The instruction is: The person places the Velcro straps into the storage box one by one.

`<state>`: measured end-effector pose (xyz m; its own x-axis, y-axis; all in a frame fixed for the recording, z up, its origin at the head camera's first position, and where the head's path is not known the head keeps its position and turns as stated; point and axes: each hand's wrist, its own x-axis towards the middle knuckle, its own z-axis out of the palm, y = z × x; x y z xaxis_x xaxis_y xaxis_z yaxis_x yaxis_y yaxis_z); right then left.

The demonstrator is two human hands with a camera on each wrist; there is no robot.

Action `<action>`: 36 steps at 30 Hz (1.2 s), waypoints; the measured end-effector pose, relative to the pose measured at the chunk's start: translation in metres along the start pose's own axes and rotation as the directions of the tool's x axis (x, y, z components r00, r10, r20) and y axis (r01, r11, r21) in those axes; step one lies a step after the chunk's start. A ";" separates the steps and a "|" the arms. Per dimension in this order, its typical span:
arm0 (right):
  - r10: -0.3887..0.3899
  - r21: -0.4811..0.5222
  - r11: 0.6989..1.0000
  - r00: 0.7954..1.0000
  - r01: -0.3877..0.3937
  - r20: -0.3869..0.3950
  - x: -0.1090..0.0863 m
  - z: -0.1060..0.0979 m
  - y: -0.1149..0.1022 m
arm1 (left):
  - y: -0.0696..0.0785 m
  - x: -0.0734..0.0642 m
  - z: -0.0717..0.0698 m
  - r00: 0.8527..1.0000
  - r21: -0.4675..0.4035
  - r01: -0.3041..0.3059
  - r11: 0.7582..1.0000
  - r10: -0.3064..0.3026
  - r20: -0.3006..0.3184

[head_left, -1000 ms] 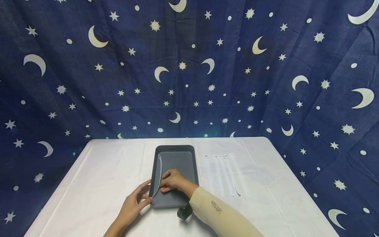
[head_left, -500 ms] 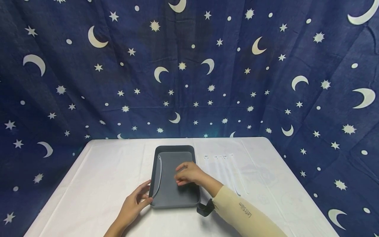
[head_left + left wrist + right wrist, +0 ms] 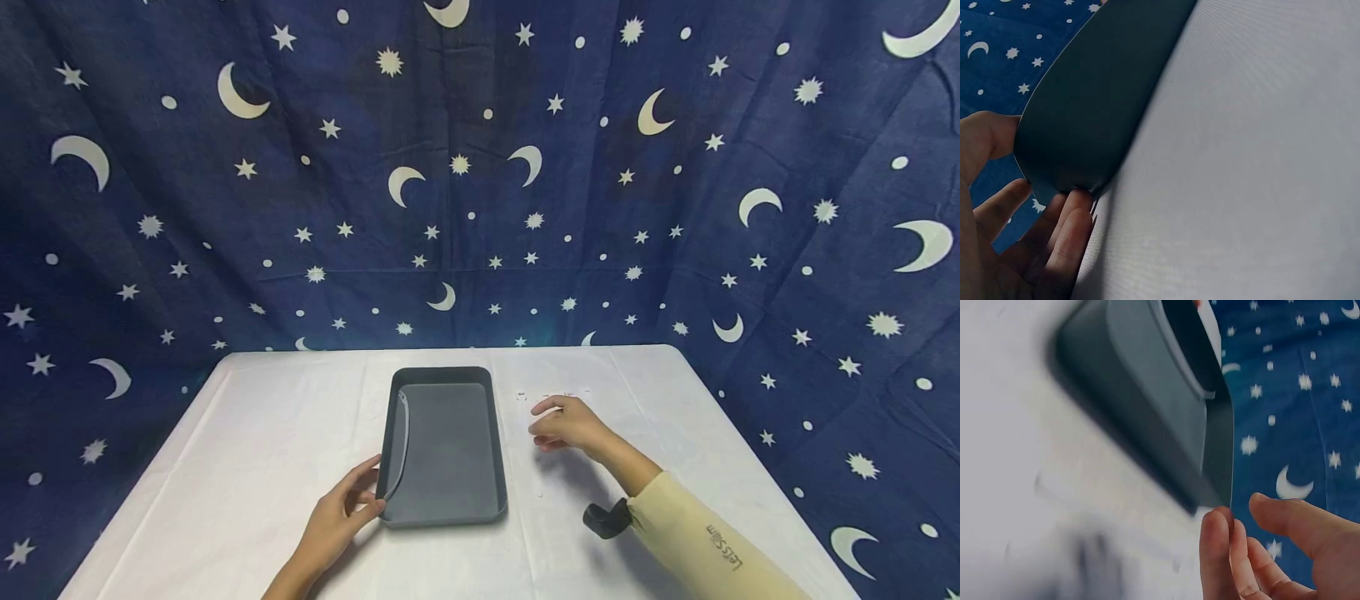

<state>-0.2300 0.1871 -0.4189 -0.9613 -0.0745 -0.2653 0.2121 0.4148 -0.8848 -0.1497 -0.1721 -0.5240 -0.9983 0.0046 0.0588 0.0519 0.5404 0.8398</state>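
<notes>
A dark grey rectangular tray (image 3: 453, 442) lies on the white-covered table. My left hand (image 3: 341, 507) grips its near left corner, thumb on one side and fingers along the other; the left wrist view shows the fingertips against the tray's outer wall (image 3: 1097, 94). Inside, along the left wall, rests one slim, bowed, pale strip (image 3: 407, 429) with a small head, resembling a cable tie. My right hand (image 3: 572, 423) hovers right of the tray, fingers loosely bent and holding nothing. Beneath it, several similar white strips (image 3: 538, 479) lie on the cloth, mostly hidden by the hand and arm.
The white cloth (image 3: 247, 467) covers the whole table, and the strips are hard to see against it. A dark blue curtain (image 3: 480, 208) with moons and stars hangs behind and at the sides. A black band (image 3: 607, 518) sits by the right sleeve (image 3: 697, 533).
My right hand has let go of the strip in the tray and moved right, out over the strips on the table. The left hand keeps its place at the tray's corner.
</notes>
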 end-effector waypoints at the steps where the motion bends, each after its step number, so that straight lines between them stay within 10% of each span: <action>1: 0.006 -0.018 1.000 1.000 -0.006 -0.022 -0.002 -0.006 0.003 | 0.000 0.000 0.000 1.000 0.011 -0.002 1.000 0.003 -0.004; 16: 0.092 -0.121 0.986 0.979 -0.114 -0.180 -0.026 -0.084 0.050 | -0.001 0.001 -0.001 1.000 -0.026 -0.005 1.000 0.006 0.029; 36: 0.131 -0.160 0.970 0.949 -0.182 -0.286 -0.018 -0.087 0.099 | -0.001 0.001 -0.001 1.000 -0.026 0.014 1.000 -0.013 0.019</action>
<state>-0.2074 0.3078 -0.4685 -0.9351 0.2431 -0.2578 0.3523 0.5610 -0.7491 -0.1511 -0.1730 -0.5245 -0.9992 0.0131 0.0375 0.0389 0.5187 0.8541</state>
